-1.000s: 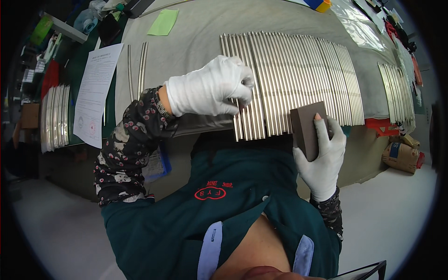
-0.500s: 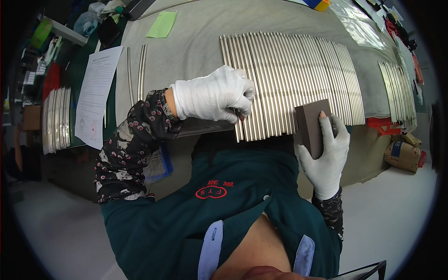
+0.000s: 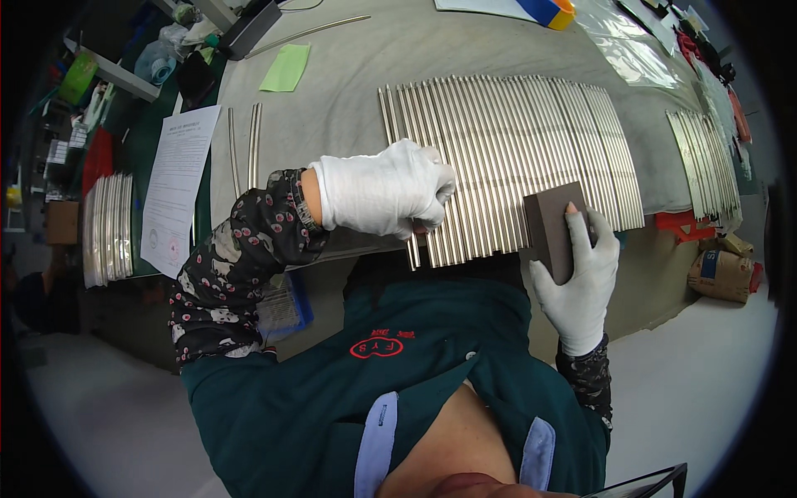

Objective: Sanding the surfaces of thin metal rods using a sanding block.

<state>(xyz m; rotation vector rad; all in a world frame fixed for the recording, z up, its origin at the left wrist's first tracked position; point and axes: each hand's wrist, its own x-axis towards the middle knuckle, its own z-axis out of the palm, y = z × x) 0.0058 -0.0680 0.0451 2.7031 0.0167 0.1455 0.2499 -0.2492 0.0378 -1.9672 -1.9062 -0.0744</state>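
Lengthwise away, metal rods (image 3: 515, 166), left hand (image 3: 386, 191) gripping

A white printed paper sheet (image 3: 177, 187) lies at the left of the grey cloth-covered bench (image 3: 349, 108), with a pale green sticky note (image 3: 286, 68) farther up and two loose thin metal strips (image 3: 245, 149) between them. A second smaller batch of silvery strips (image 3: 704, 162) sits at the bench's right end. Off the bench's left side stands what looks like a stack of silvery curved strips (image 3: 108, 228), and a brown paper package (image 3: 721, 274) lies on the floor at the right.
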